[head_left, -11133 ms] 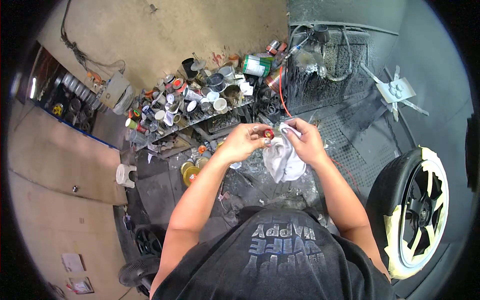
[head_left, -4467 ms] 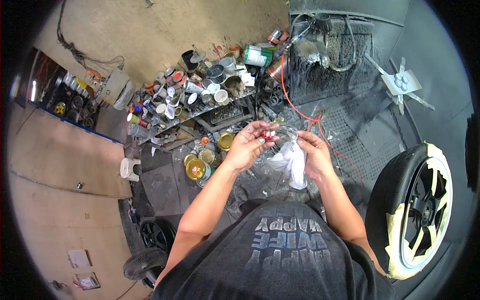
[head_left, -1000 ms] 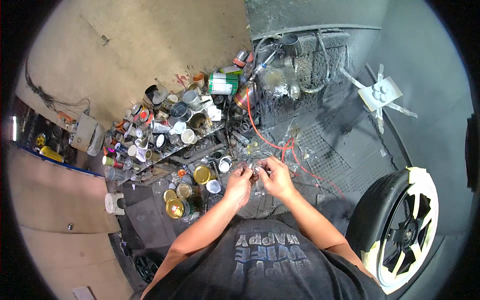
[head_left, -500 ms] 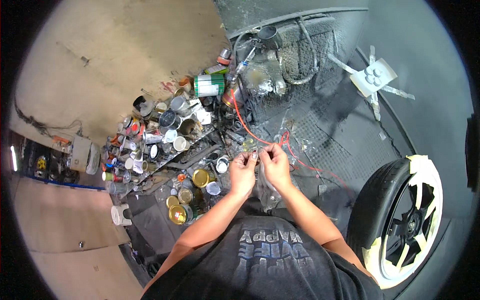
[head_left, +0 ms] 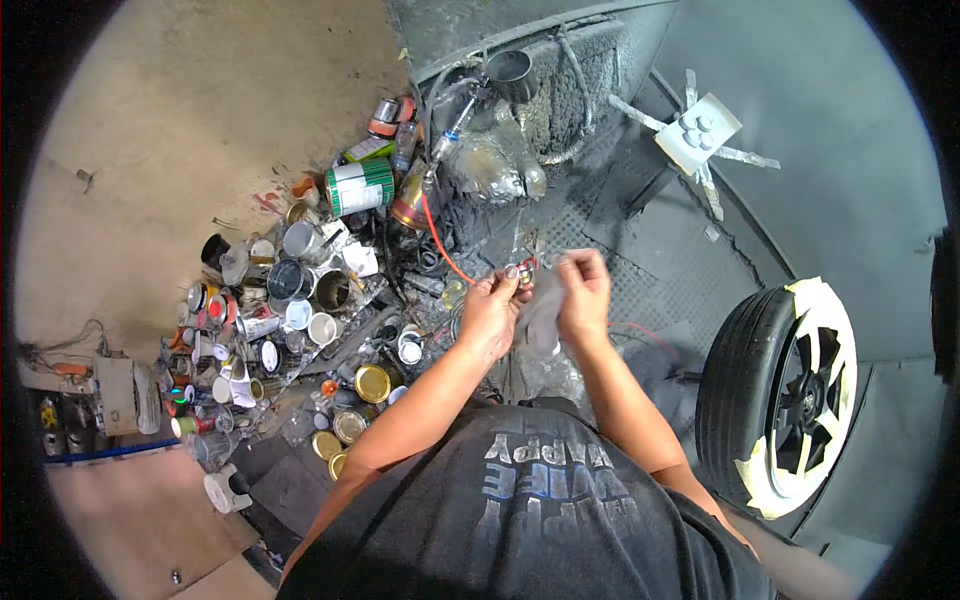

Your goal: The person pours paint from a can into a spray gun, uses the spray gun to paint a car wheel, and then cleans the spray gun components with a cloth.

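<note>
My left hand (head_left: pixel 490 312) is closed, thumb and fingers pinching a small metal fitting (head_left: pixel 525 270) with a bit of red beside it. A red hose (head_left: pixel 444 246) runs down to this hand. My right hand (head_left: pixel 585 298) is a little apart from it, fingers curled and slightly smeared by motion. Between the two hands hangs a limp grey cloth-like piece (head_left: pixel 542 318), blurred, its upper end at the right hand's fingers. Its exact kind cannot be made out.
Paint cans and cups (head_left: pixel 290 280) crowd the left, with a green-and-white can (head_left: pixel 360 187) behind them. A wheel (head_left: pixel 745 390) with masking tape stands at right. Beyond it, a white card (head_left: pixel 698 134) bears several round pieces. A dark cup (head_left: pixel 512 75) tops a spray gun at the back.
My hands were together at the fingertips; now the right has moved away to the right. The grey piece has swung up between them, and a metal fitting shows at my left fingers.
</note>
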Action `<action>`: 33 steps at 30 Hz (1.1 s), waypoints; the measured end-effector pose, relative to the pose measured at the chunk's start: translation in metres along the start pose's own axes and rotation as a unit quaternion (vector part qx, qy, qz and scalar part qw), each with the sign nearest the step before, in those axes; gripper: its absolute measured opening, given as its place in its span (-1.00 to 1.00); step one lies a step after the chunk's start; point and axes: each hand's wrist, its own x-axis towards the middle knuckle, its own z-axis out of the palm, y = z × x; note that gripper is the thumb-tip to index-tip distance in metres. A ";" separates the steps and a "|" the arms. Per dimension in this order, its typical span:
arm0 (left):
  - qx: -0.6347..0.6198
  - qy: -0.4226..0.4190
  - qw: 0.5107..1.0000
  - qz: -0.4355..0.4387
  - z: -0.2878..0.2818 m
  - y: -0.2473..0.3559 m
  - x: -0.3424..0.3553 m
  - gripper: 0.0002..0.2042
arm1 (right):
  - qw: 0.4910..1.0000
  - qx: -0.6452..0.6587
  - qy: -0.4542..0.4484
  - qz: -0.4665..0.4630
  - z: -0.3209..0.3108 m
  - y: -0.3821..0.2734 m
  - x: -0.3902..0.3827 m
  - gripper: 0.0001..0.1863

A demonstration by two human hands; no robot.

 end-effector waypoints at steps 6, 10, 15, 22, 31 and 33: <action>-0.059 -0.024 0.994 -0.089 0.002 0.034 0.015 -0.85 | 0.998 0.043 0.034 0.040 -0.014 -0.010 0.017 -0.93; -0.072 -0.032 0.991 -0.108 -0.005 0.037 0.033 -0.85 | 0.999 -0.042 0.008 0.012 0.002 -0.019 0.011 -0.91; -0.020 -0.068 0.995 -0.077 0.018 0.039 0.026 -0.87 | 0.940 -0.312 -0.070 -0.119 0.034 -0.031 0.010 -0.82; 0.105 -0.061 0.992 0.011 0.003 0.019 0.042 -0.88 | 0.991 -0.128 -0.031 0.022 0.041 -0.001 0.019 -0.85; 0.236 -0.282 0.928 -0.064 -0.012 0.026 0.050 -0.87 | 0.990 0.068 0.032 0.119 0.004 -0.005 0.034 -0.85; 0.269 -0.258 0.924 -0.085 -0.012 0.022 0.053 -0.85 | 0.994 -0.017 0.054 0.098 0.008 -0.005 0.029 -0.77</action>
